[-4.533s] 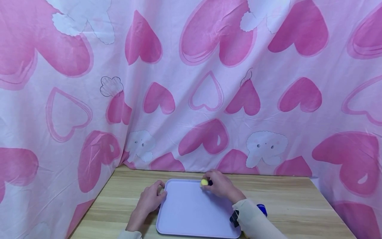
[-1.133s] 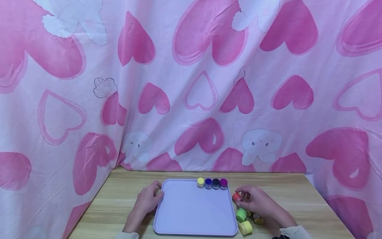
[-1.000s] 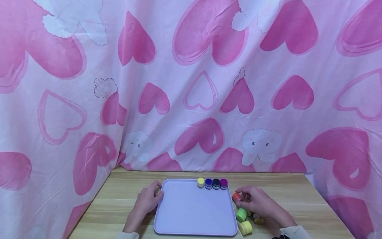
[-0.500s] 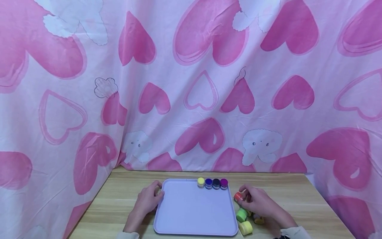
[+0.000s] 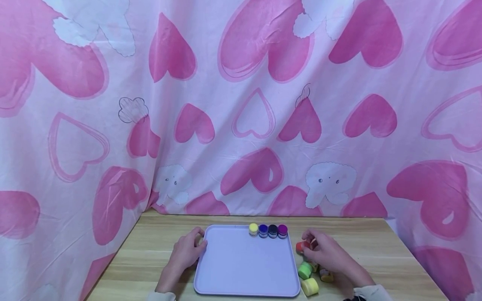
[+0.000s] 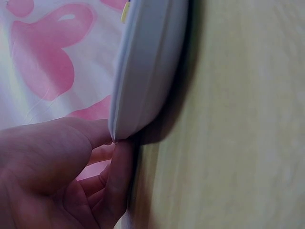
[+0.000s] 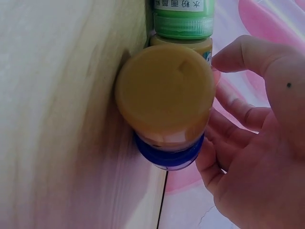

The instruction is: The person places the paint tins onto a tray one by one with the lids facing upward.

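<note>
While my left hand (image 5: 186, 250) holds the pale lilac tray (image 5: 244, 263) by its left rim, the thumb and the forefinger pinch this edge between them. With my right hand (image 5: 325, 253) I grip the red paint jar (image 5: 300, 247): the thumb and fingertips are curled on it, and it is outside the tray, near its right rim. Whether its base touches the wood-grain table (image 5: 361, 234), I cannot tell.

Inside the tray, along the far rim and toward its right corner, four small paint jars stand upright in one row: yellow (image 5: 253, 230), blue (image 5: 263, 230), black (image 5: 273, 231) and purple (image 5: 282, 231). Under and near my right palm, on the table, are a green jar (image 5: 305, 270), which lies tilted, and another yellow jar (image 5: 310, 287) on its side, just beside the tray. From my right wrist I see also an ochre jar (image 7: 164, 90) with its round end toward me; a dark blue part shows behind it, but I cannot tell if it belongs to the same jar. Behind the table hangs a pink cloth with hearts (image 5: 260, 171).
</note>
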### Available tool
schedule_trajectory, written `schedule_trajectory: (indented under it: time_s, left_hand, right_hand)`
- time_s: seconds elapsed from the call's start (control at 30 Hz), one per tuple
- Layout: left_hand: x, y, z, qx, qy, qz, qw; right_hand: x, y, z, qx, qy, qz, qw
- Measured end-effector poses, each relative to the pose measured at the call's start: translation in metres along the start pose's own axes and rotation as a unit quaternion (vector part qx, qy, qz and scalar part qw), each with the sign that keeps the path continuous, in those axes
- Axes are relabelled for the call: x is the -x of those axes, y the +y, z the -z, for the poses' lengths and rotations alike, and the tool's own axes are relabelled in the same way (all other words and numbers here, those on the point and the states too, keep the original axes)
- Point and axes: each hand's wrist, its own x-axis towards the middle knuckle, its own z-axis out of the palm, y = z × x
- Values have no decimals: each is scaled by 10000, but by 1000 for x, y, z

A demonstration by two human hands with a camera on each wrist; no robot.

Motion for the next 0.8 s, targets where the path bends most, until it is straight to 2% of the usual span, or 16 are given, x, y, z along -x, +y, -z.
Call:
schedule_trajectory:
  time_s: [0.33,0.6,0.8]
  left_hand:
    - [1,1,2,-62,18,14,10000]
    - [1,1,2,-42,-32,57,10000]
    - [-1,1,1,-65,-65,106,9999]
  right_hand:
    - [-7,-10,-3,-36,169,458,9988]
    - [-15,-27,-11,-75,191,418,9989]
    - [-21,-32,-16,-19,94,455,9989]
